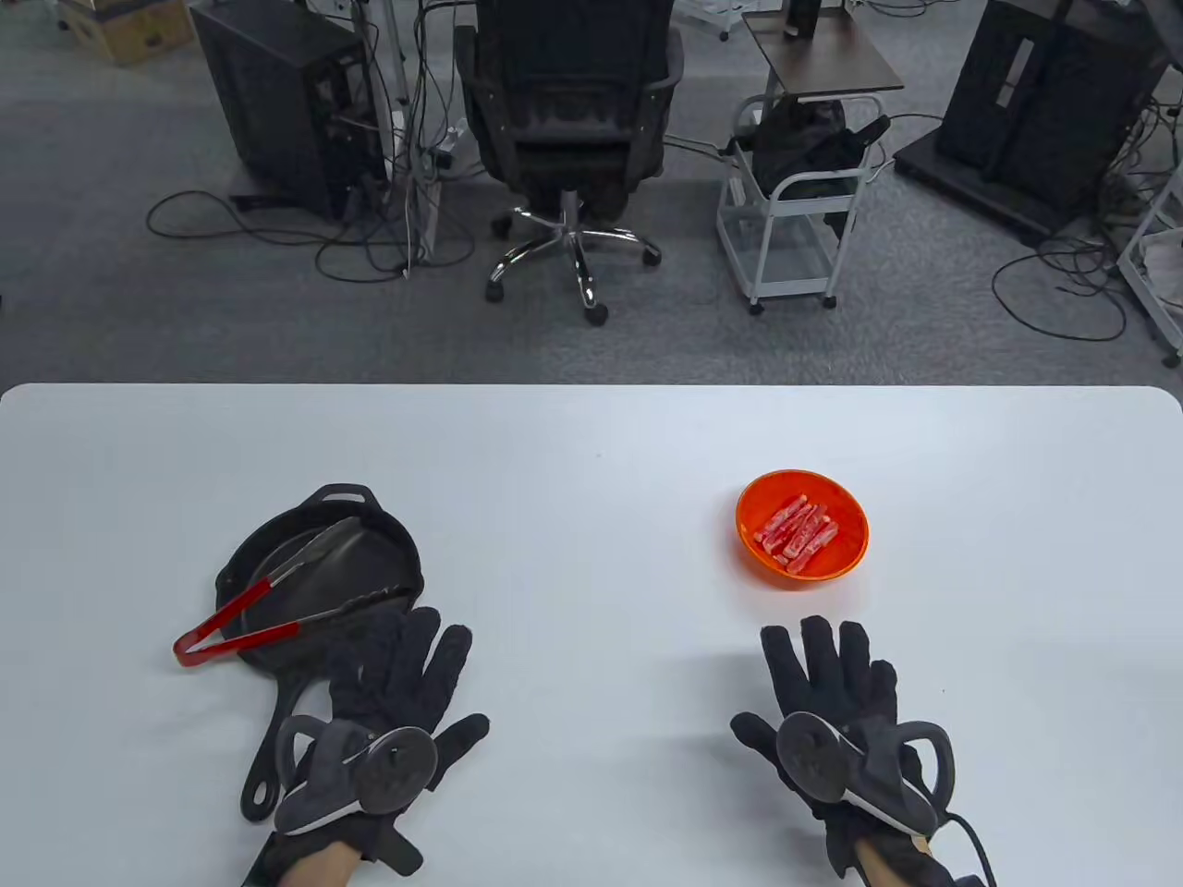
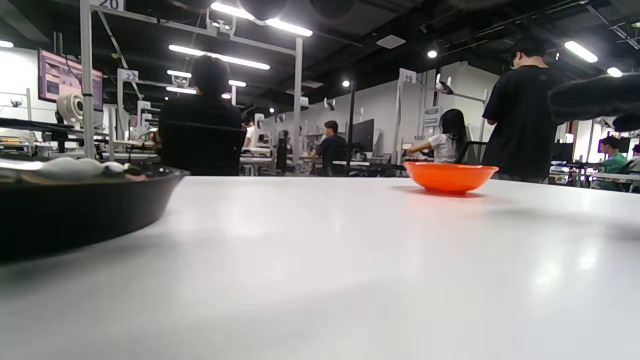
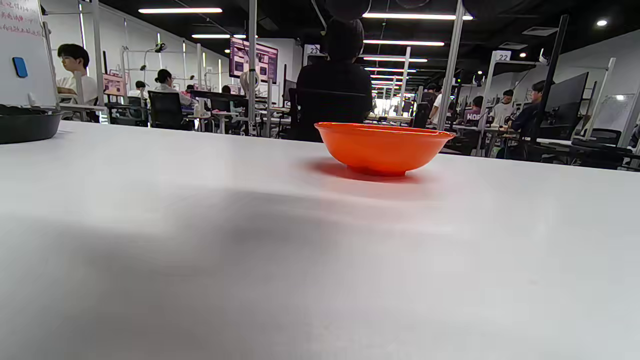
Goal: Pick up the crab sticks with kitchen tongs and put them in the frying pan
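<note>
Several pink-red crab sticks [image 1: 797,534] lie in an orange bowl [image 1: 850,517] on the right of the white table [image 1: 573,462]. A black frying pan [image 1: 388,545] sits on the left, its handle [image 1: 268,748] pointing to the near edge. Red-handled tongs [image 1: 268,610] lie across the pan, spread apart. My left hand [image 1: 397,684] lies flat just right of the pan's handle, fingers straight and touching the pan's near rim. My right hand [image 1: 832,684] lies flat below the bowl, fingers spread, holding nothing. The bowl [image 2: 450,176] [image 3: 384,146] and pan [image 2: 75,210] [image 3: 27,127] show in the wrist views.
Beyond the table's far edge stand an office chair [image 1: 573,120], a white cart [image 1: 799,203], black computer towers [image 1: 286,102] and loose cables on the grey floor. People stand and sit at benches in the background of both wrist views.
</note>
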Available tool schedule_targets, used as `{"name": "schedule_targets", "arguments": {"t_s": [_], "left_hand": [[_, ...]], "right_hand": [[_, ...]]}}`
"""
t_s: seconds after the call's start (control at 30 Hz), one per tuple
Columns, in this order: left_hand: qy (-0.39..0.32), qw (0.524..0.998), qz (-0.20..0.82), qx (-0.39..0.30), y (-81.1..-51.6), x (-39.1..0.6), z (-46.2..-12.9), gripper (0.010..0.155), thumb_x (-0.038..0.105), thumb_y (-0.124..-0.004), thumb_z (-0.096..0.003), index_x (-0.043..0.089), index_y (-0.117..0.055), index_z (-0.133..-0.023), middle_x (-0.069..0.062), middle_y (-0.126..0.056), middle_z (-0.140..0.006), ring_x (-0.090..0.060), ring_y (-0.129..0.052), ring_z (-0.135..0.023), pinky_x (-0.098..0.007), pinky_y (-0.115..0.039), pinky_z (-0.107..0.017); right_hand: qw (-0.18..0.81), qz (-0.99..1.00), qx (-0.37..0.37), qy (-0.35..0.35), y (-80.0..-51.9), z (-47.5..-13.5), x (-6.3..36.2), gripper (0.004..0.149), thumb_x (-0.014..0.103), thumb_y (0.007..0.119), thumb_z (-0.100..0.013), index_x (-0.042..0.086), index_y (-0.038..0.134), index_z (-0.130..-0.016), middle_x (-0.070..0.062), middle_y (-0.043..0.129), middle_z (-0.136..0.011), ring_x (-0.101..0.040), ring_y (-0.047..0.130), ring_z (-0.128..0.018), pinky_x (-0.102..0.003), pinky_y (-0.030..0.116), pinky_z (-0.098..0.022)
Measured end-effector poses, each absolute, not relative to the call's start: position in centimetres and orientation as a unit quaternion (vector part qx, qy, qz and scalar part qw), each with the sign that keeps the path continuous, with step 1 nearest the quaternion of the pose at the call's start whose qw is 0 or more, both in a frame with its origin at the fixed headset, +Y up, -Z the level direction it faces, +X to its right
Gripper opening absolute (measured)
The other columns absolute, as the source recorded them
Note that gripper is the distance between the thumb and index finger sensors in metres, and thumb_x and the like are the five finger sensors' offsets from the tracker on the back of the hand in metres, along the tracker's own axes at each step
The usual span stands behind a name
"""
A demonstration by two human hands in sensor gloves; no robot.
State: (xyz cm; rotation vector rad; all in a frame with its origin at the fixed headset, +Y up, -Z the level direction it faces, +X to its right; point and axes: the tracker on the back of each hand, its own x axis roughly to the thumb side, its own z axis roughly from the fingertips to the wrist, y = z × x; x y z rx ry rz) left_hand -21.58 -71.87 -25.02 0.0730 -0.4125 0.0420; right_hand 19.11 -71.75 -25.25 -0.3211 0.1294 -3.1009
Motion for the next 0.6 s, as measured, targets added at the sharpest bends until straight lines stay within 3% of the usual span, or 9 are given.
{"name": "schedule_targets", "arguments": {"t_s": [0.6], "left_hand": [[-0.191, 0.981, 0.02, 0.04, -71.81, -21.76, -25.01, 0.085, 0.07, -0.041, -0.0596, 0.021, -0.021, -0.126, -0.022, -0.023, -0.129, -0.058, -0.027, -0.115, -0.08, -0.029, -0.067]], "right_hand": [[0.009, -0.994, -0.105, 0.044, -71.81, -25.11, 19.14, 0.087, 0.068, 0.038, -0.051, 0.019, 0.022, -0.121, -0.028, 0.029, -0.123, -0.061, 0.026, -0.105, -0.076, 0.044, -0.069]]}}
